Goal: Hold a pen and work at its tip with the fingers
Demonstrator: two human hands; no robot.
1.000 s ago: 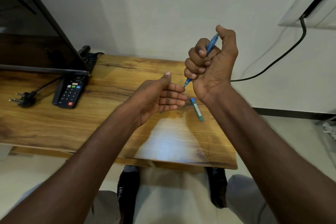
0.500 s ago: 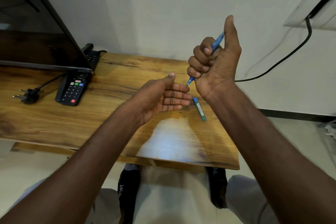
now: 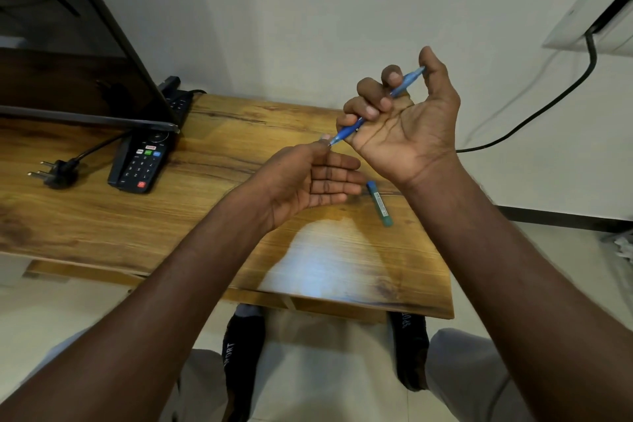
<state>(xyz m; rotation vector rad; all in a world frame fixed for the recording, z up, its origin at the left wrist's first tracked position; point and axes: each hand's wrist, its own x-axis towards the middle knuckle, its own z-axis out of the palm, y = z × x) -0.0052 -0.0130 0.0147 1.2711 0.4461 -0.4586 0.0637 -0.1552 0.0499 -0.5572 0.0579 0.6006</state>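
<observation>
While the right hand (image 3: 404, 123) curls its fingers round a blue pen (image 3: 376, 104), thumb set against the top end, the pen slants down and leftward, its tip meeting the thumb tip of the left hand (image 3: 308, 178). That left hand is relaxed and holds nothing, palm turned up just below the tip, so it is the nearer one to the point. Below the right wrist a small blue-green tube (image 3: 379, 204) lies on the table (image 3: 171, 226), its label too small to read. Left of both hands sits a remote (image 3: 140, 161); the socks (image 3: 241, 363) read "SPORT".
</observation>
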